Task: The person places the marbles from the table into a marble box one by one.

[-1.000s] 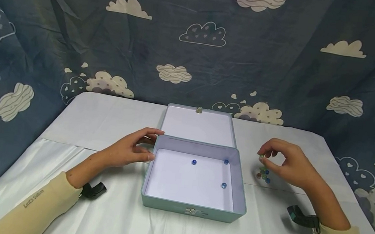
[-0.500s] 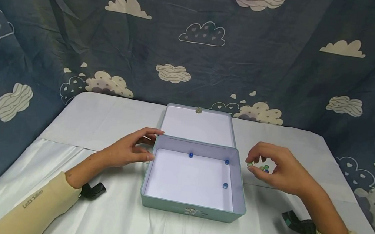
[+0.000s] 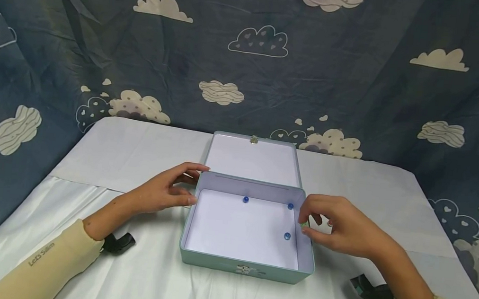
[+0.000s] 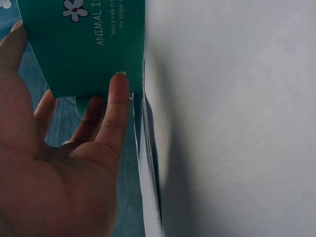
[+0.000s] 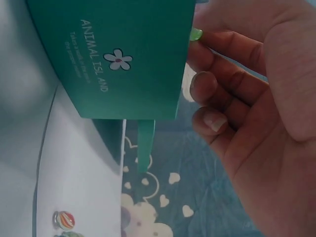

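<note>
White and cloth-covered, the tabletop (image 3: 373, 187) runs back to a dark blue-grey curtain (image 3: 178, 63) printed with pale clouds and little hearts. On it sits a green box (image 3: 212, 263), its lid (image 3: 255, 159) laid open towards the curtain, the inside of both pale. Three blue marbles (image 3: 287, 236) lie apart on the box floor: two near its back wall, one closer to the right side. The side walls carry the words "ANIMAL ISLAND" and a white flower (image 5: 118, 59).

From a beige sleeve (image 3: 48, 258), the left hand (image 3: 165, 190) reaches to the box's left side, fingers loosely spread — thumb and forefinger touching it, nothing gripped. The right hand (image 3: 345, 227) is nearly closed at the fingertips, thumb and forefinger pinching a green marble (image 3: 304, 225) by the right rim, the other fingers bent; whether the marble touches the rim I can't tell. Well below that hand — seen from the right wrist — a striped orange-and-white marble (image 5: 66, 219) rests on the tabletop.
</note>
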The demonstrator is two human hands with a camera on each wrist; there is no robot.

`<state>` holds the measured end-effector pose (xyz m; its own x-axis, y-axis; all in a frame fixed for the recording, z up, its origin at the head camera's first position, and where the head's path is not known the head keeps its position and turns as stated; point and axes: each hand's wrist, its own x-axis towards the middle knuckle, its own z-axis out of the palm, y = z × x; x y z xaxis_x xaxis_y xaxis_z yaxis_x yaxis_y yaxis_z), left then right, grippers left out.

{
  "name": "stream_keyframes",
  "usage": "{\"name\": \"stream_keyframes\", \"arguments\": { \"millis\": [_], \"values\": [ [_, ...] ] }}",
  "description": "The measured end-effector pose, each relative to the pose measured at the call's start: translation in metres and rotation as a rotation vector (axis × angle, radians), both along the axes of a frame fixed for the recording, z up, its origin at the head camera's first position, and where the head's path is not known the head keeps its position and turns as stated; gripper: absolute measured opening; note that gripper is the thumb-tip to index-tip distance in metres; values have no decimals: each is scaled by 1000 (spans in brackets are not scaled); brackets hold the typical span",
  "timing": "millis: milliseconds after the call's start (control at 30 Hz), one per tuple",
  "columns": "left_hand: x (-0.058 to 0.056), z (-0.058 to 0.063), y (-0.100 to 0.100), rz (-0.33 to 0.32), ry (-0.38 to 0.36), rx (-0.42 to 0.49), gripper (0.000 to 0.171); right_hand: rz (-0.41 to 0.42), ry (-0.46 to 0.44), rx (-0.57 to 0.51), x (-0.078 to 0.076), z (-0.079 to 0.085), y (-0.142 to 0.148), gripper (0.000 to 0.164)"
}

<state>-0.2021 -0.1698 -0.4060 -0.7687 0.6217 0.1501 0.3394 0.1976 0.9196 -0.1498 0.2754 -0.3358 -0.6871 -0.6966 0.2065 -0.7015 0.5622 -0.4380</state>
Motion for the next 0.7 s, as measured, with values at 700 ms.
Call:
{"name": "stream_keyframes", "arguments": {
  "millis": [700],
  "values": [
    [-1,0,0,-2,1,2,70,-20,-63,67,5,-2,-12,29]
  ]
}}
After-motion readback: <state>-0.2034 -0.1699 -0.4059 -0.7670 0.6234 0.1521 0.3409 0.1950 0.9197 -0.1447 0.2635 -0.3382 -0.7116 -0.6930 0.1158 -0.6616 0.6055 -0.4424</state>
